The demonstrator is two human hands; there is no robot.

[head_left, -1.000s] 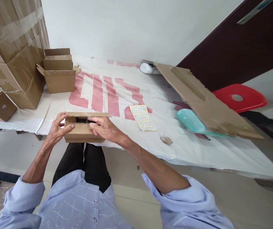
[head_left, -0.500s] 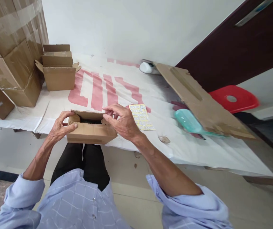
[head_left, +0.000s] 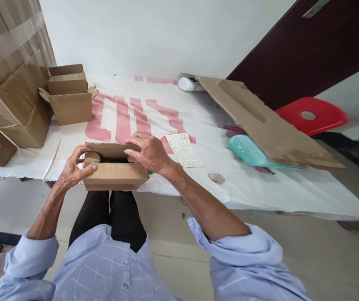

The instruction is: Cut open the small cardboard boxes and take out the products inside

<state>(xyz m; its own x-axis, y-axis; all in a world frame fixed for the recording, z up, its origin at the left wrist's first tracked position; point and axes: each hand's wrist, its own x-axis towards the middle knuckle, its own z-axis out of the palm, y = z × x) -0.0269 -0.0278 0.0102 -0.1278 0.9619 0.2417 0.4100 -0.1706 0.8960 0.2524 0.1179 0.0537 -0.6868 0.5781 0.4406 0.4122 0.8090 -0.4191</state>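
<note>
- On my feed, the left grip (head_left: 75, 167) pinches one end of the box (head_left: 113, 177); I'd hold it firm.
- The right grip (head_left: 149, 152) pinches the back flap (head_left: 112, 148); I'd press lightly there.
- The box sits at the near edge of the worktop (head_left: 260, 192), mouth up, long axis left to right.
- Beyond lies a yellow sheet (head_left: 184, 149).

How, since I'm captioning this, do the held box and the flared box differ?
The left hand and right hand hold the held box; the flared box stands untouched. The flared box's side flaps splay outward; the held box's left flap turns inward. Both are brown cardboard.
</note>
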